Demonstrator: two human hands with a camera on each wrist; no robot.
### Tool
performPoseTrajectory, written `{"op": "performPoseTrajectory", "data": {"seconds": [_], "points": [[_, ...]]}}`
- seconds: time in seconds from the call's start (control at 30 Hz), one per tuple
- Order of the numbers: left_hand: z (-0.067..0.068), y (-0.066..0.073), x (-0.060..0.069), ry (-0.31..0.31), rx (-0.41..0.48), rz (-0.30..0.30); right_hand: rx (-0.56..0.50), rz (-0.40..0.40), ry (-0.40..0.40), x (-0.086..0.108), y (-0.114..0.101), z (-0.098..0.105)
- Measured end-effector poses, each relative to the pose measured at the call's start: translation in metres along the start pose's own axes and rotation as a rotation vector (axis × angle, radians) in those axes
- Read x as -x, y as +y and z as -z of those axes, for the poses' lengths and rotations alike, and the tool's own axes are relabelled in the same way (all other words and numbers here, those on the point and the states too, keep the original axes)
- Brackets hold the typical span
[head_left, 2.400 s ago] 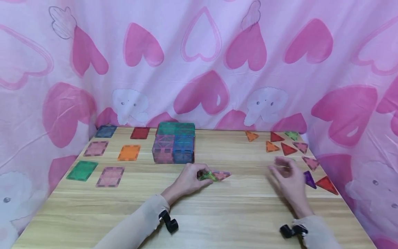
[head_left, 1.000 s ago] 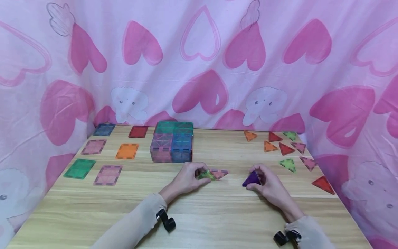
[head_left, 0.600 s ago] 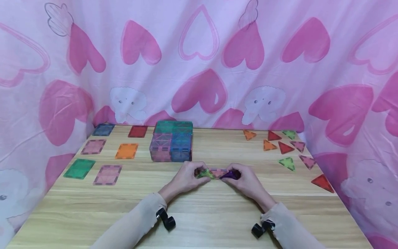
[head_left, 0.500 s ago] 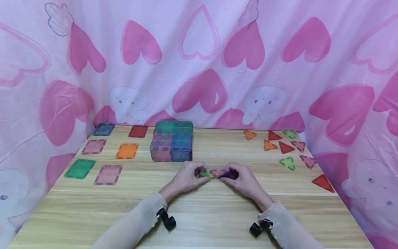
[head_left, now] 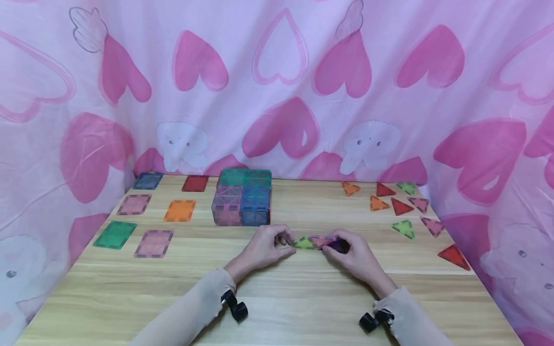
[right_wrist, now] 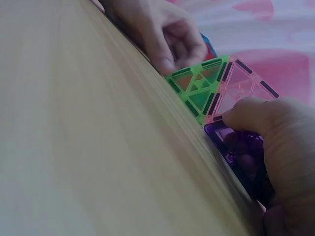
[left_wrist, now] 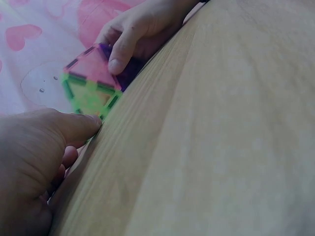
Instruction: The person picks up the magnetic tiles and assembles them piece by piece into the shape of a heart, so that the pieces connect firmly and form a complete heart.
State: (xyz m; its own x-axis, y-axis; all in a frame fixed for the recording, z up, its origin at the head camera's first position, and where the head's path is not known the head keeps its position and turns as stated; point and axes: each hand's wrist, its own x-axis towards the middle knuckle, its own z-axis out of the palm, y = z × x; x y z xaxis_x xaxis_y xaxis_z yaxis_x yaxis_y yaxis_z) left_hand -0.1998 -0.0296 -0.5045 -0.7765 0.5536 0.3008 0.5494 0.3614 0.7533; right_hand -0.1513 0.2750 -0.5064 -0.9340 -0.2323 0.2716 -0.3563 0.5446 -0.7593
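Note:
A short row of translucent magnetic tiles stands on the table in front of me: a green triangle (head_left: 305,243), a pink triangle (right_wrist: 239,83) and a purple triangle (right_wrist: 236,147), edge against edge. My right hand (head_left: 357,254) pinches the purple triangle, its thumb lying over the seam with the pink one. At the row's other end is my left hand (head_left: 266,247), fingers loosely curled. Its thumb tip is by the outer corner of the green triangle (left_wrist: 91,96), and the head view shows a gap between thumb and forefinger. The right fingers partly hide the purple triangle.
Behind the left hand stands a box of green, pink and blue square tiles (head_left: 241,199). Loose squares, such as an orange one (head_left: 180,210), lie on the left. Several loose triangles, including a red one (head_left: 454,257), lie on the right. A pink heart-print curtain (head_left: 281,72) closes the back.
My right hand has brought the purple triangle from the right side to the pink one. Since then the row has shifted right, and the green triangle has slid out from between the left fingers.

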Motion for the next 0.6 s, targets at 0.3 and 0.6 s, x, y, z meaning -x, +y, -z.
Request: {"op": "performPoseTrajectory", "data": {"seconds": [0.3,0.6], "points": [[-0.001,0.002,0.000,0.011,0.007,0.008,0.177,-0.037,0.190,0.019,0.016,0.029],[-0.002,0.000,-0.001,0.016,-0.007,-0.032,0.175,-0.074,0.219,-0.010,0.011,0.008]]}}
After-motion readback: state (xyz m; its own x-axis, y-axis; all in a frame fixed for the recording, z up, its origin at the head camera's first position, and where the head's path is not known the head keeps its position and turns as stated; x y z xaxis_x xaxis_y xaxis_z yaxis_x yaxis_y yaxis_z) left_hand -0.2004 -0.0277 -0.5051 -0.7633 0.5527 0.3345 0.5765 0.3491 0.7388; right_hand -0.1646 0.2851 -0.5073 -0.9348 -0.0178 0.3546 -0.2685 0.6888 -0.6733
